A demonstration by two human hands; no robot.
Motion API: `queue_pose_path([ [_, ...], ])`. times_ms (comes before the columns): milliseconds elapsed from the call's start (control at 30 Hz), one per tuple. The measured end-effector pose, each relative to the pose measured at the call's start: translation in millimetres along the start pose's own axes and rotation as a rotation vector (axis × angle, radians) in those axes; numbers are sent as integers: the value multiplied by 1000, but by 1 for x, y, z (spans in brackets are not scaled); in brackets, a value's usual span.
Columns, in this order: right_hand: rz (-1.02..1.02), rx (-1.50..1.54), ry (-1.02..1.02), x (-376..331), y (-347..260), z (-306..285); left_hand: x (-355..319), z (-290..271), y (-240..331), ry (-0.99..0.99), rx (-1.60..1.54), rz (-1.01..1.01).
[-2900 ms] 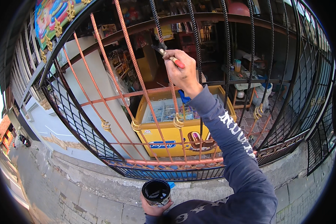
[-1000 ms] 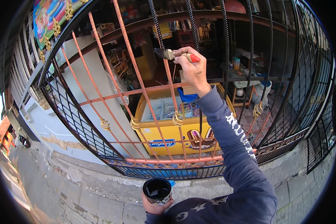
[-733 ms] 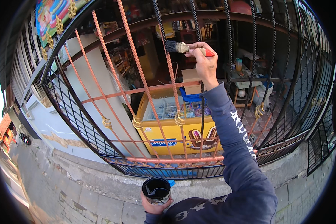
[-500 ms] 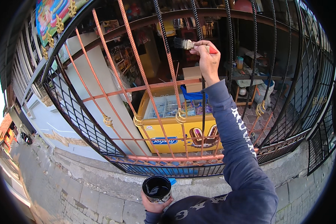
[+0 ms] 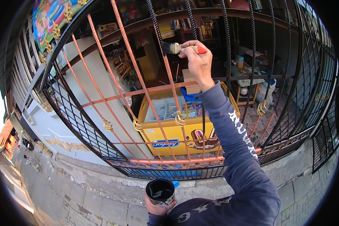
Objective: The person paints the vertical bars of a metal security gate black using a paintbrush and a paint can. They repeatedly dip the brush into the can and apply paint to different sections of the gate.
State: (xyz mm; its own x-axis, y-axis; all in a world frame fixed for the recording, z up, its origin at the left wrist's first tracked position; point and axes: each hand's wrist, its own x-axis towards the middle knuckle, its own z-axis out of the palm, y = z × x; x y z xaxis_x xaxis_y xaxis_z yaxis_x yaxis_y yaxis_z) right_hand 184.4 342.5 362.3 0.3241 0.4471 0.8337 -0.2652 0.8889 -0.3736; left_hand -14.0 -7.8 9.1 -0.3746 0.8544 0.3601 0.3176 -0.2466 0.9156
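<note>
My right hand [image 5: 198,64] is raised and closed round the handle of a paintbrush [image 5: 174,48] with a red end. Its black-coated bristles lie against a twisted vertical bar [image 5: 168,71] of the window grille. Above the bristles that bar is black; below them it is copper-coloured. Low in front of my body, my left hand [image 5: 156,208] grips a can of black paint [image 5: 160,191] from the side, its open top facing up.
More copper-coloured bars [image 5: 129,51] stand to the left, black ones [image 5: 228,49] to the right. Gold ornaments [image 5: 180,119] ring several bars. Behind the grille is a yellow chest freezer [image 5: 199,145]. A concrete ledge [image 5: 101,183] runs along its foot, beside paving.
My right hand has moved the brush left and slightly down, so its bristles now meet the bar. My left hand keeps hold of the can.
</note>
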Motion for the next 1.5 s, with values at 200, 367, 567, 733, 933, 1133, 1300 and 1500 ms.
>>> queue_pose_path([
  [200, 126, -222, -128, 1, 4, -5, -1, 2, -2, 12, -40, -18],
  [367, -5, -235, -206, -7, 5, -8, 0, 4, -2, 7, -9, -15],
  [567, -107, -261, -222, -4, -6, -4, 1, 6, -2, 24, 77, -12],
  [733, -339, -509, -399, 11, -20, 12, -2, 4, -8, 20, -12, -91],
  [933, -316, -990, -828, 57, -50, 44, 0, -2, -19, 25, 16, -95],
  [1133, -636, -1240, -1146, 69, -49, 78, 13, 0, -31, -4, -87, -88],
  [1300, -651, -1217, -1109, 73, -55, 92, 17, -2, -35, -1, -62, -23],
  [1500, -750, -1209, -964, 75, -65, 92, 19, -11, -48, 4, -83, 4],
])
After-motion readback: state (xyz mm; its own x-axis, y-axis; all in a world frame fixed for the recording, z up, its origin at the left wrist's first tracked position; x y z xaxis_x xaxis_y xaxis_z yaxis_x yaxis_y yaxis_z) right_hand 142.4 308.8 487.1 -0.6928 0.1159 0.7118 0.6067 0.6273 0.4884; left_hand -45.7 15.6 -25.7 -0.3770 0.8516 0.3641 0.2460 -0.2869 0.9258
